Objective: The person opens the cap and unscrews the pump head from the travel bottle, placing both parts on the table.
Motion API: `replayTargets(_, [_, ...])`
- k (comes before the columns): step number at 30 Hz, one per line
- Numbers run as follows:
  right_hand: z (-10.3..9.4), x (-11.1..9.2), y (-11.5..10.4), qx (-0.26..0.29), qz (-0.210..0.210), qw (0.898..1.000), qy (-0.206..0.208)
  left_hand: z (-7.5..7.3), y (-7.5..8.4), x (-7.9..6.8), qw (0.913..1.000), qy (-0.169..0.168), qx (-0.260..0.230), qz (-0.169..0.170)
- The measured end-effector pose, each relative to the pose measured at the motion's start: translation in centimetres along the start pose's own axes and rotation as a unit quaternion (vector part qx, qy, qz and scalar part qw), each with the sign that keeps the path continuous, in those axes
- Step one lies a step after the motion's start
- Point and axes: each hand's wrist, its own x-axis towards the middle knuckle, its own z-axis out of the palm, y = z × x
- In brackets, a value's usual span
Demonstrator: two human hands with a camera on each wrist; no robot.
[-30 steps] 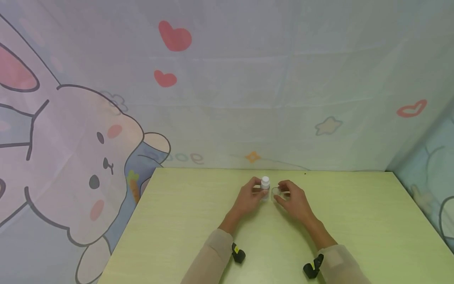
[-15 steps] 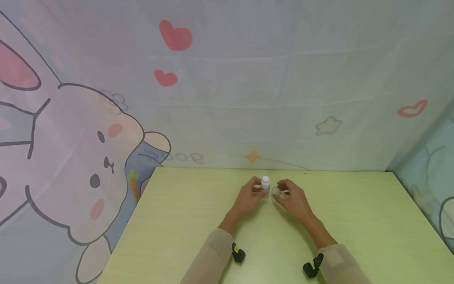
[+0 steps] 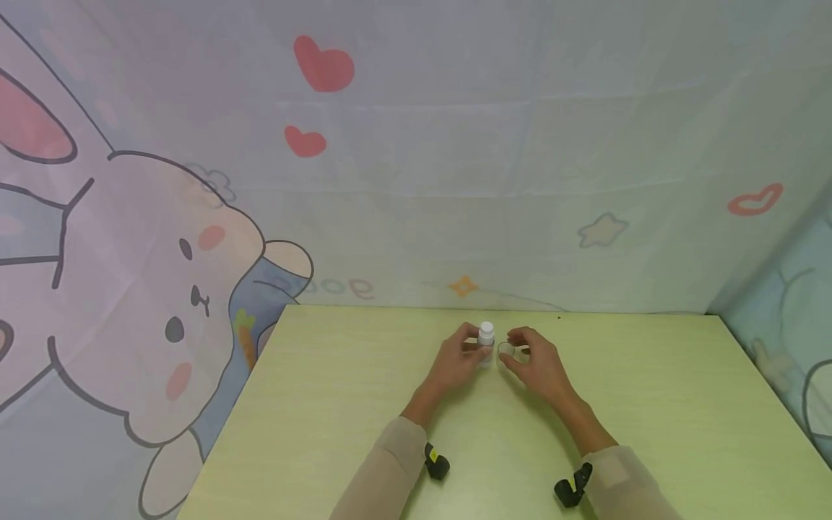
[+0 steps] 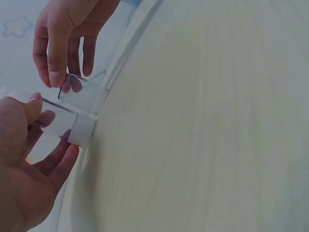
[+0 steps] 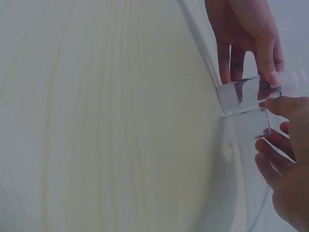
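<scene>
A small bottle with a white top stands upright near the back of the table. My left hand grips it between thumb and fingers. In the left wrist view the bottle has a shiny see-through body and a white band at its base. Right beside it is a clear cup with a thin dark rim, its mouth up. My right hand holds this cup near the rim, thumb in front and fingers behind. In the right wrist view the cup and bottle are close together; whether they touch, I cannot tell.
The pale yellow-green table ends at a cloth backdrop printed with a rabbit and hearts. Black devices are strapped to both wrists. A tiny dark speck lies near the back edge.
Both hands, the bottle and the cup keep nearly the same places. The head view has shifted very slightly.
</scene>
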Motion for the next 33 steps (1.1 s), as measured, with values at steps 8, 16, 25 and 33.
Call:
replayTargets(8, [0.0,0.0,-0.4,-0.003,-0.003,1.0,0.0,0.1,-0.3,0.1,1.0,0.0,-0.005,-0.004])
replayTargets(16, [-0.1,0.1,-0.5,-0.006,-0.003,1.0,0.002,0.3,-0.3,0.1,0.9999,-0.002,-0.015,-0.008])
replayTargets(25, [-0.2,0.1,-0.9,0.001,-0.016,1.0,0.002,0.2,-0.1,-0.1,0.9998,-0.004,-0.018,-0.007])
replayTargets(33, [-0.2,0.6,-1.4,-0.007,-0.026,1.0,0.012,0.2,-0.2,0.0,0.9998,-0.001,-0.019,-0.002])
